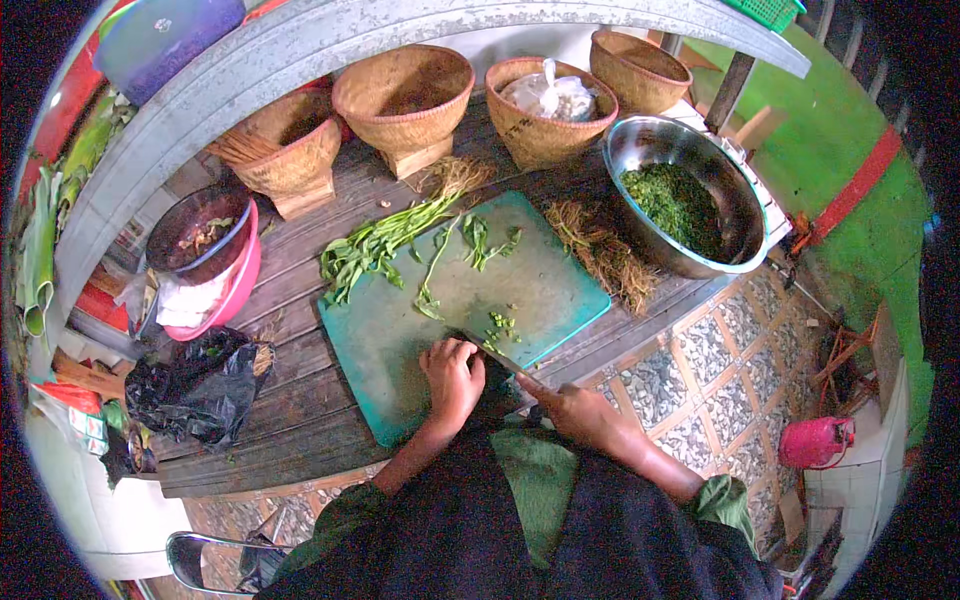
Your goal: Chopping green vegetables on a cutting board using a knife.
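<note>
My right hand (574, 411) grips the handle of a kitchen knife (506, 361), its blade angled across the near edge of a teal-rimmed cutting board (382, 375). Close to the blade's tip, my left hand (456, 375) has curled fingers on the board; whether it holds anything cannot be seen. Small chopped green pieces (502, 328) lie just beyond the blade. Loose leafy sprigs (480, 240) rest farther up the board. A bunch of leafy greens with roots (382, 244) overlaps its far left edge, and cut-off roots (604, 259) lie along its right side.
A steel bowl of chopped greens (682, 202) stands at the right. Woven baskets (405, 97) line the table's back, one (551, 142) holding a filled plastic bag. A pink basin (244, 292) and black plastic bag (199, 390) are at left. A metal beam (375, 30) arches across the far side.
</note>
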Tool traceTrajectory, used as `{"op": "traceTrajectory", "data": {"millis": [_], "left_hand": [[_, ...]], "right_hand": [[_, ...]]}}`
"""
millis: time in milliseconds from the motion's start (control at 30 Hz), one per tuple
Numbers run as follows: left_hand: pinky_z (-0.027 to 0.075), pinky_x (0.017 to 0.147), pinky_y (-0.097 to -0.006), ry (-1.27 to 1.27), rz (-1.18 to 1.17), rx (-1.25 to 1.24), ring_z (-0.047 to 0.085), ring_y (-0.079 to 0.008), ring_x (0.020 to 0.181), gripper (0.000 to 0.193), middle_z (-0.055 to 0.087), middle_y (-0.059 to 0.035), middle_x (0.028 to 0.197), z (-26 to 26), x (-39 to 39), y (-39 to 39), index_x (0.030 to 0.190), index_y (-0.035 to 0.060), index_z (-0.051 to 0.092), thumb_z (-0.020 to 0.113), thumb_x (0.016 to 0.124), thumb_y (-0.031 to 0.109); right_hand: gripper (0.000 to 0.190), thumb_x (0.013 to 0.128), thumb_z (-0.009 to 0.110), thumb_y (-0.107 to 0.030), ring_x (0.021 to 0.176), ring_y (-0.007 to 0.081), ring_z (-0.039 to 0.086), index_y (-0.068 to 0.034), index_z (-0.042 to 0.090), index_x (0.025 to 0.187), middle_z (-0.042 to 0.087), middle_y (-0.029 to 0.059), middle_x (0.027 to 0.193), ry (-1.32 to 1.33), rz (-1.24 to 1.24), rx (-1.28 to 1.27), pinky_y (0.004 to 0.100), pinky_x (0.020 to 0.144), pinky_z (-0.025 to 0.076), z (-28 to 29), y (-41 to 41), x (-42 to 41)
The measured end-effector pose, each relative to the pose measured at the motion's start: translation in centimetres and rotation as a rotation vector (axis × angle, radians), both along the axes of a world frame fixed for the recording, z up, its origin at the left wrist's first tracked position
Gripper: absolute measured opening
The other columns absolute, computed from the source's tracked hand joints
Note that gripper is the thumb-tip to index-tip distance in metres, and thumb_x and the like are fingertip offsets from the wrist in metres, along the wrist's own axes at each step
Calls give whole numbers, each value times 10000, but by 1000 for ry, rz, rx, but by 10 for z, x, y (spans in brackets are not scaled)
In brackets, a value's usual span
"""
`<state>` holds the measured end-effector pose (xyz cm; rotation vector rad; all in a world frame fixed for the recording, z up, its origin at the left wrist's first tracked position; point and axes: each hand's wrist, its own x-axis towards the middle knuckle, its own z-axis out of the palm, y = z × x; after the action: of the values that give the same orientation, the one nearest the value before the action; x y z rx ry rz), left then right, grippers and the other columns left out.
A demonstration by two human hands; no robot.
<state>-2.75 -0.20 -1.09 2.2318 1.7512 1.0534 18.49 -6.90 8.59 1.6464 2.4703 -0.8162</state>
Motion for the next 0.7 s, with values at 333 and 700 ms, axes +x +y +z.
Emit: {"op": "traceTrajectory", "data": {"millis": [333, 700], "left_hand": [[362, 822, -466, 26, 32, -19, 547, -289, 924, 131, 601, -46, 860, -1, -2, 0, 788, 130, 611, 711, 705, 149], [369, 785, -454, -5, -35, 39, 551, -285, 901, 148, 602, -38, 839, 3, -3, -3, 835, 142, 634, 712, 710, 150]], "right_hand": [[676, 836, 523, -66, 715, 419, 660, -175, 349, 1480, 640, 263, 802, 56, 5, 18, 504, 623, 524, 3, 7, -6], [598, 882, 523, -98, 741, 425, 658, -161, 380, 1459, 640, 284, 807, 233, -21, 3, 502, 703, 532, -26, 15, -3]]}}
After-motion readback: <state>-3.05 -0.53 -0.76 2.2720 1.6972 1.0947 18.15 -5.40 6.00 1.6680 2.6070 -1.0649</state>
